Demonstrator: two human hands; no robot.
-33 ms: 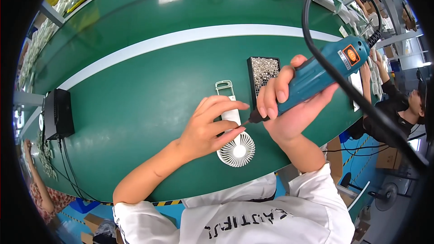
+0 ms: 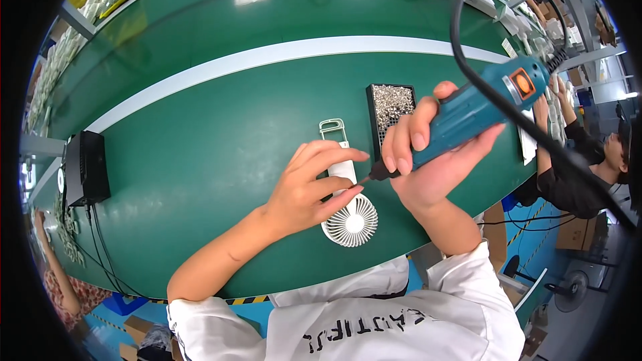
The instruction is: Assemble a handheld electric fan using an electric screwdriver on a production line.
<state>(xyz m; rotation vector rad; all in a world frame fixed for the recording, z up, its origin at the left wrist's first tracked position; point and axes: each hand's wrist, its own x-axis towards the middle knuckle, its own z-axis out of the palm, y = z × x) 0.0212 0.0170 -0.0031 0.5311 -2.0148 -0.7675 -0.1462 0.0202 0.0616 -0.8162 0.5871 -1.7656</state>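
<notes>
Lying near the desk's front edge: a small white handheld fan, its round slotted head toward the person, its handle and end loop toward the far edge of the green desk.
Screwdriver: a teal electric screwdriver, tilted, its thin bit slanting down to the fan's neck; fingers hide whether a screw is there.
Left hand: over the fan's neck, thumb and middle finger close about the bit's end, index finger held apart; I cannot tell whether anything is pinched.
Right hand: wrapped round the screwdriver's body.
Step in hand: judging by the pose, fastening at the neck, the bit being guided into place or driven; whether the motor runs does not show.
Next move: likely calls for straight, steady pressure, with the fan braced and fingertips clear of the turning bit.
Tray: a black tray of small silvery pieces, probably screws, right of the fan's handle, toward the far edge.
Cable: black, looping above the screwdriver.
Desk's left end: a black box.
Beyond the right edge: a co-worker in dark clothing.
</notes>
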